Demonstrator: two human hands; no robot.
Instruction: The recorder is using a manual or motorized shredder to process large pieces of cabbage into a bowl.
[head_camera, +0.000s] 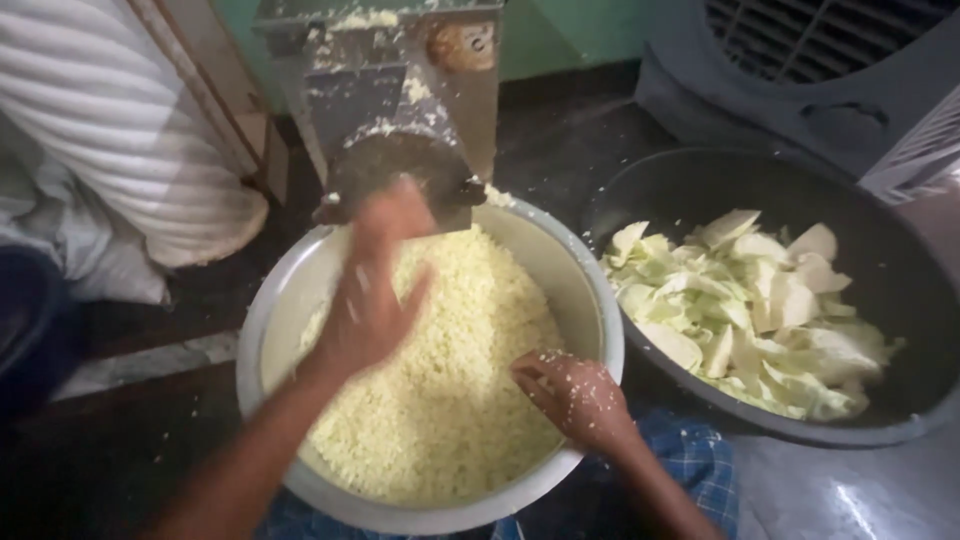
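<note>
Resting nearest, the right hand (578, 398) curls loosely into the chopped cabbage (450, 400), gripping nothing visible. Beyond it, the left hand (372, 300) spreads open-fingered over the heap, fingertips at the grinder outlet (395, 175). The steel bowl (600, 330) looks nearly full; right of both hands, many cabbage pieces (745, 310) remain uncut in the dark basin (900, 400).

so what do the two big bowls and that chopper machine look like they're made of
Light bowl: probably steel or aluminium, with a pale, dully shining rim. Dark tub: possibly matte black plastic, hard to tell. Machine: grey metal by its look, dull and flecked with shreds.
</note>
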